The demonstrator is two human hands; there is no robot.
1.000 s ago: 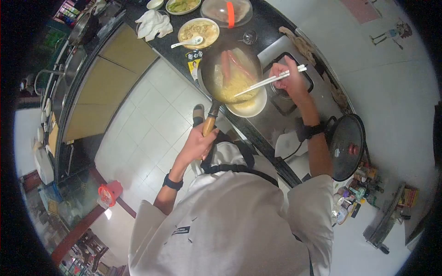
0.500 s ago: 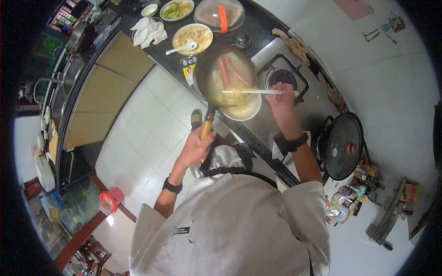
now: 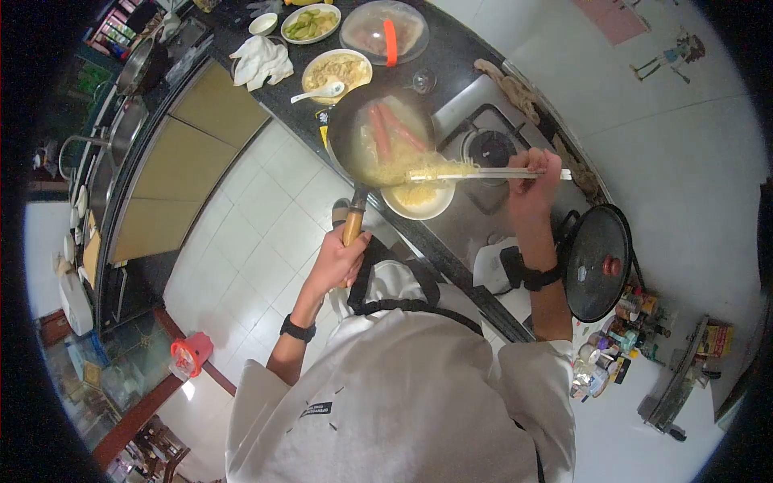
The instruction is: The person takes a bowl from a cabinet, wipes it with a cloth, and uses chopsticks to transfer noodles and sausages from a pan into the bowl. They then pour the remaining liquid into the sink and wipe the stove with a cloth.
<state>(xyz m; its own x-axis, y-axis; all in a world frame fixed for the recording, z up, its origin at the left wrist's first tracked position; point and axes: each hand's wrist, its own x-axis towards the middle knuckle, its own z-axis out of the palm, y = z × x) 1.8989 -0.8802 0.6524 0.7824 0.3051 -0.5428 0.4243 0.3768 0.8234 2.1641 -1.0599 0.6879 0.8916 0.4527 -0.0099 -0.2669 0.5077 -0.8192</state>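
My left hand (image 3: 338, 262) is wrapped round the wooden handle of a wok (image 3: 342, 133), which is tilted over a white bowl (image 3: 419, 211). Two sausages (image 3: 394, 129) lie in pale broth inside the wok, with yellow noodles (image 3: 394, 167) gathered at its near rim. In my right hand (image 3: 535, 181) is a pair of white chopsticks (image 3: 475, 173), closed fingers near their far ends. The chopstick tips touch the noodles at the wok's edge. Some noodles are in the bowl, partly below the wok.
A gas burner (image 3: 488, 149) lies right of the wok. Behind stand a plate of food with a spoon (image 3: 336, 71), a plate of green slices (image 3: 310, 22), a covered dish (image 3: 385, 32) and a white cloth (image 3: 262, 60). A black lidded pan (image 3: 597, 262) stands at right.
My right hand has moved right with the chopsticks, drawing noodles toward the wok's rim. The wok has shifted slightly left.
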